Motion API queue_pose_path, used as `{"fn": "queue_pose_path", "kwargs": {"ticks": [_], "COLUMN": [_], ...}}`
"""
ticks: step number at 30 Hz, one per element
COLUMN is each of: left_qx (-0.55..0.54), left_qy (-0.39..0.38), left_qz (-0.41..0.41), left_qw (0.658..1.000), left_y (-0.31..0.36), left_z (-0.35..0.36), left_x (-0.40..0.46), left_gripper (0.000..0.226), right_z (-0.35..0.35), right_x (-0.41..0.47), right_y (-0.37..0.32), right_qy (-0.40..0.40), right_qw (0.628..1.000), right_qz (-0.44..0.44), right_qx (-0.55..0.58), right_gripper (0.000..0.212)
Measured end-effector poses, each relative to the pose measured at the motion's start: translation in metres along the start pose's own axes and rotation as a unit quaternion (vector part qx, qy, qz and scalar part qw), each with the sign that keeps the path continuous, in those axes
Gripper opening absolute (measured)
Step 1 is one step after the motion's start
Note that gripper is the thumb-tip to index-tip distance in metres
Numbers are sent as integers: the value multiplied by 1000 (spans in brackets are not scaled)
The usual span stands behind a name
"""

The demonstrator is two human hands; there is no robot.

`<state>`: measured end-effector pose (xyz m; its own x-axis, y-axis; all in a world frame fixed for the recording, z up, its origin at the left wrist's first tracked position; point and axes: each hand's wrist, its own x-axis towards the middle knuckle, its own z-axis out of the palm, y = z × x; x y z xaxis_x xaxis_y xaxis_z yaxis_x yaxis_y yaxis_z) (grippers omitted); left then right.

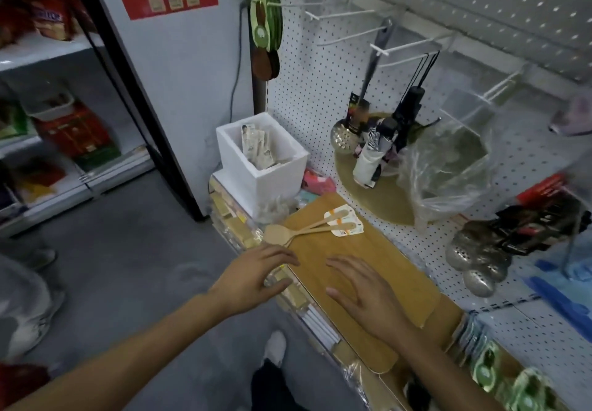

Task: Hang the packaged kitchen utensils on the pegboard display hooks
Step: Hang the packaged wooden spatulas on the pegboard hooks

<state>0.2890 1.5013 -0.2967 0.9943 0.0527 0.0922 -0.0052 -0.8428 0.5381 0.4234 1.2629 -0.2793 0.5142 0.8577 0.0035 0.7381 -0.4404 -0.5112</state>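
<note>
Packaged wooden spoons (315, 228) with white card labels lie on a wooden board (394, 276) on the shelf below the white pegboard (307, 90). My left hand (253, 277) hovers just short of the spoon bowls, fingers relaxed and spread, holding nothing. My right hand (365, 292) lies flat over the board, palm down, also empty. Bare white hooks (346, 13) stick out of the pegboard above. Green-carded utensils (266, 23) hang on a hook at the upper left.
A white foam box (288, 167) with packets stands left of the spoons. A slotted ladle (346, 135), folded umbrellas (384, 141) and a clear plastic bag (448, 167) hang on the pegboard. Metal strainers (480, 257) hang at right. Grey floor and a cooler lie to the left.
</note>
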Motion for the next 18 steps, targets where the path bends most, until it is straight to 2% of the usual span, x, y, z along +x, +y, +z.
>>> {"fn": "queue_pose_path", "kwargs": {"ticks": [6, 12, 14, 18], "left_qx": [-5, -51, -64, -57], "left_qy": [-21, -60, -84, -128], "left_qz": [-15, -97, -125, -157], "left_qw": [1000, 992, 987, 978], "left_y": [-68, -142, -168, -220], "left_z": [11, 57, 85, 151], "left_x": [73, 144, 174, 228], "left_gripper": [31, 38, 45, 51], "right_z": [27, 91, 124, 192], "right_x": [89, 167, 188, 225], "right_y": [47, 102, 130, 190], "right_qy": [-46, -35, -34, 0], "right_qw": [998, 977, 953, 868], "right_qz": [43, 190, 272, 435], "right_qx": [16, 84, 132, 237], "right_gripper": [46, 31, 26, 17]}}
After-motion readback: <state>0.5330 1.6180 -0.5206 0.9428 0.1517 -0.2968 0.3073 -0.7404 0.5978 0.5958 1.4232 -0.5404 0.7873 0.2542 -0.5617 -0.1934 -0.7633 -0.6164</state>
